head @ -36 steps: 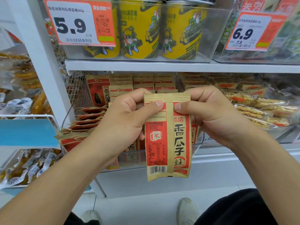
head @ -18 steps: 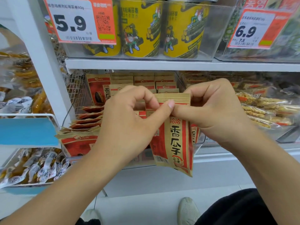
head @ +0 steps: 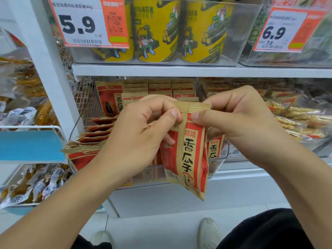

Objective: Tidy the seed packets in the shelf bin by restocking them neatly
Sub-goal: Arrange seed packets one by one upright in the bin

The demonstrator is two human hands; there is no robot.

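Presently: one seed packet (head: 188, 151), red and kraft, held in front of the shelf bin (head: 218, 168), just near of its front wall. Left hand (head: 136, 139) pinches the packet's top seal with thumb and fingers; right hand (head: 239, 123) pinches the same seal from the right. The packet hangs tilted, lower corner swung near and right.

Stock in bin: upright rows (head: 172, 90) at the far side; slumped, fanned packets (head: 93, 139) at the left.

Handling note: square the packet upright, face forward, then lower it into the right-hand gap, keeping the seal level with its neighbours.
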